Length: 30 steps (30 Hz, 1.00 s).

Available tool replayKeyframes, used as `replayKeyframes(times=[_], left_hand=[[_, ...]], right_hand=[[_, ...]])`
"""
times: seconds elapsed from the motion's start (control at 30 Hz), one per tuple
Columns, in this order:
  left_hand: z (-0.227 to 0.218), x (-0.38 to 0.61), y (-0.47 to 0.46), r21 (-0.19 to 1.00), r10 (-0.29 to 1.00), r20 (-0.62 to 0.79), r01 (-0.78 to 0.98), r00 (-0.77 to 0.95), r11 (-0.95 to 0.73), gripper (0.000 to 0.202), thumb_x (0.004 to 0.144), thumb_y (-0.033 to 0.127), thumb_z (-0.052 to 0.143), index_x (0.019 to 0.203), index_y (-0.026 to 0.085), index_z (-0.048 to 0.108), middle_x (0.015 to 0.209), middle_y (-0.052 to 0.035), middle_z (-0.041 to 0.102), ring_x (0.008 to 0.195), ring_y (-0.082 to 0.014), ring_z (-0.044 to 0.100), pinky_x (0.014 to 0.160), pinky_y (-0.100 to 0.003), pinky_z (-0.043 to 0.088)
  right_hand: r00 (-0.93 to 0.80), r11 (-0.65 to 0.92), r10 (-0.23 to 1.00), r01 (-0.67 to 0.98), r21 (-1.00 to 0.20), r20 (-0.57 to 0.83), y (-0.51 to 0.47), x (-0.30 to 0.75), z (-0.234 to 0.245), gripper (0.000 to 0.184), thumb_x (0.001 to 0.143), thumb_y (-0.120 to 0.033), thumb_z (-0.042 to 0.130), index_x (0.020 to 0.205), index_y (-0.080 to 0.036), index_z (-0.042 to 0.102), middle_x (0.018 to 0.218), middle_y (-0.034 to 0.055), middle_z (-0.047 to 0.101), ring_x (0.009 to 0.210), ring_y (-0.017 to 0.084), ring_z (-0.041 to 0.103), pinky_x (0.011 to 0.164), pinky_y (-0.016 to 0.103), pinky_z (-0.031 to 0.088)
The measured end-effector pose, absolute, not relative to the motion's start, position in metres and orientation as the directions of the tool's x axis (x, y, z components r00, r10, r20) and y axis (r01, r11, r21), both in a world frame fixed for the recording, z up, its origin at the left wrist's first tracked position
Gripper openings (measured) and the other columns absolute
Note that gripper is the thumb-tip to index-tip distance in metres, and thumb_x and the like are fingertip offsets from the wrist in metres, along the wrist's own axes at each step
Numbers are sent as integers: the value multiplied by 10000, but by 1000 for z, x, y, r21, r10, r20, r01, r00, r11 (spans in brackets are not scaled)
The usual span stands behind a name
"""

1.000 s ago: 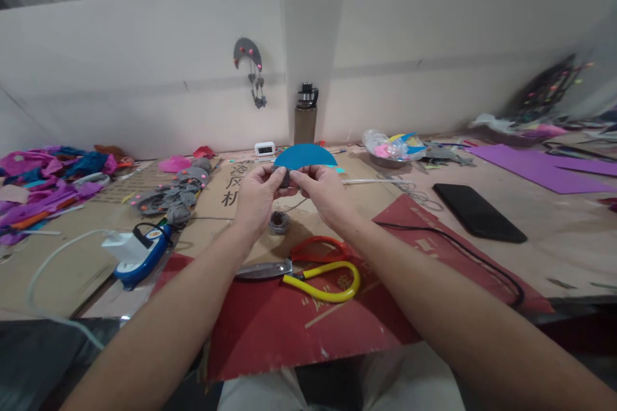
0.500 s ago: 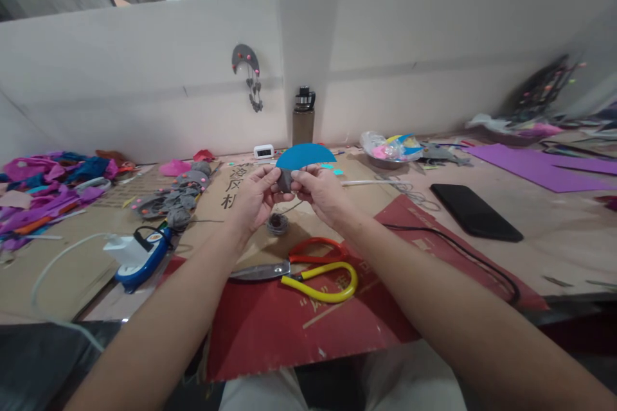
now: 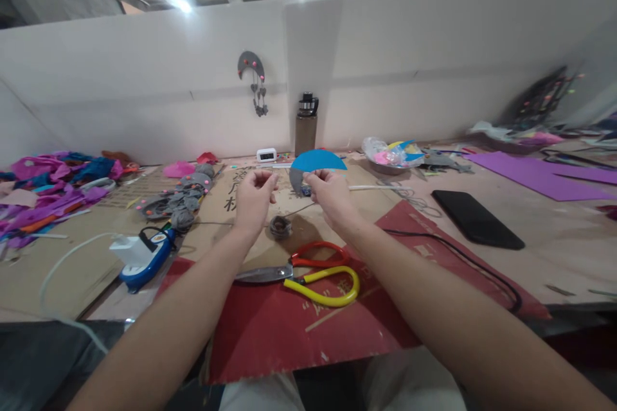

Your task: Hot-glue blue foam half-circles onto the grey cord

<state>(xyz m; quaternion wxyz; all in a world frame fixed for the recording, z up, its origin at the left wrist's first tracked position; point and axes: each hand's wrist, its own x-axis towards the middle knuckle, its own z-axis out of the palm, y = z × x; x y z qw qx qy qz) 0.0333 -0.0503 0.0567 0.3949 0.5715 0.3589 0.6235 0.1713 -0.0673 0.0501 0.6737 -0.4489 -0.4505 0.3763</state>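
Between the thumb and fingers of my right hand (image 3: pixel 332 199) is a blue felt piece (image 3: pixel 318 160) with a rounded top edge. A grey felt piece (image 3: pixel 295 181) shows against its left side, also by that hand. My left hand (image 3: pixel 255 199) is held apart to the left, its thumb and fingers pinched together. Whatever it may hold is too small to make out. Below and between both hands lies a small ball of grey yarn (image 3: pixel 280 227), with a strand running up toward the right hand. Large scissors (image 3: pixel 332 295) with red and yellow handles rest nearer me.
Red cardboard (image 3: pixel 270 340) lies under the scissors. To the left are a blue power strip (image 3: pixel 144 273), grey felt pieces with pink beads (image 3: pixel 168 202) and colourful scraps (image 3: pixel 58 183). A black phone (image 3: pixel 475 218), a filled bowl (image 3: pixel 385 164) and purple felt (image 3: pixel 530 173) are rightward. A bottle (image 3: pixel 306 131) stands behind.
My left hand has let go of the felt pieces and moved left, away from my right hand. The blue and grey pieces now stay in my right hand alone, and more grey shows.
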Motion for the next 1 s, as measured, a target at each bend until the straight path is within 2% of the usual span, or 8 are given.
replayKeyframes(times=[0.13, 0.2, 0.3, 0.43, 0.63, 0.83, 0.9, 1.0], left_hand=[[54, 40, -60, 866, 856, 494, 3, 155, -501, 204, 742, 299, 621, 890, 161, 648, 873, -54, 656, 751, -130, 599, 661, -234, 492], [51, 43, -63, 865, 846, 494, -22, 198, -500, 218, 752, 288, 609, 926, 163, 646, 949, -65, 652, 858, -150, 600, 771, -271, 489], [50, 45, -63, 888, 857, 460, -118, 232, -445, 230, 744, 268, 614, 945, 155, 617, 962, -64, 636, 880, -146, 593, 821, -299, 483], [50, 45, -60, 893, 860, 445, -200, 251, -403, 228, 720, 256, 639, 914, 151, 582, 934, -46, 605, 829, -135, 596, 758, -295, 511], [49, 45, -54, 895, 876, 445, -105, 185, -433, 199, 704, 271, 646, 837, 144, 569, 758, -10, 578, 661, -108, 576, 585, -234, 510], [51, 41, -52, 912, 911, 409, -41, 58, -407, 154, 674, 261, 649, 758, 147, 586, 663, 7, 567, 472, -58, 476, 356, -149, 355], [52, 41, -53, 919, 920, 391, -75, 43, -387, 147, 674, 256, 644, 744, 149, 572, 652, 13, 563, 427, -51, 451, 328, -158, 334], [53, 42, -53, 924, 931, 361, -154, 51, -349, 157, 676, 241, 637, 749, 158, 526, 633, 22, 551, 445, -71, 490, 359, -181, 399]], right_hand=[[310, 311, 902, 17, -950, 301, -72, 168, 52, 222, 671, -377, 610, 673, -163, 552, 562, -45, 482, 490, 75, 380, 490, 234, 314], [309, 333, 893, 38, -942, 328, -74, 167, 53, 215, 679, -367, 602, 706, -155, 583, 592, -33, 516, 519, 83, 411, 520, 237, 341], [263, 413, 869, 77, -907, 418, -75, 165, 53, 197, 706, -338, 572, 759, -154, 618, 674, -7, 582, 605, 102, 479, 595, 244, 393], [191, 434, 879, 62, -899, 437, -74, 166, 52, 230, 732, -317, 539, 855, -151, 640, 788, 29, 643, 720, 127, 542, 671, 264, 437], [170, 428, 879, 129, -894, 446, -72, 165, 50, 213, 758, -294, 507, 834, -157, 650, 723, 12, 626, 655, 119, 536, 654, 269, 439], [96, 480, 861, 168, -861, 499, -79, 161, 53, 190, 778, -251, 491, 843, -174, 652, 713, 13, 640, 674, 131, 575, 703, 287, 448], [97, 515, 833, 221, -828, 544, -82, 160, 54, 178, 780, -240, 493, 843, -181, 650, 746, 15, 645, 707, 134, 577, 733, 291, 440], [123, 542, 796, 294, -787, 593, -86, 160, 56, 142, 783, -257, 505, 821, -183, 620, 758, 13, 625, 697, 131, 550, 703, 284, 427]])
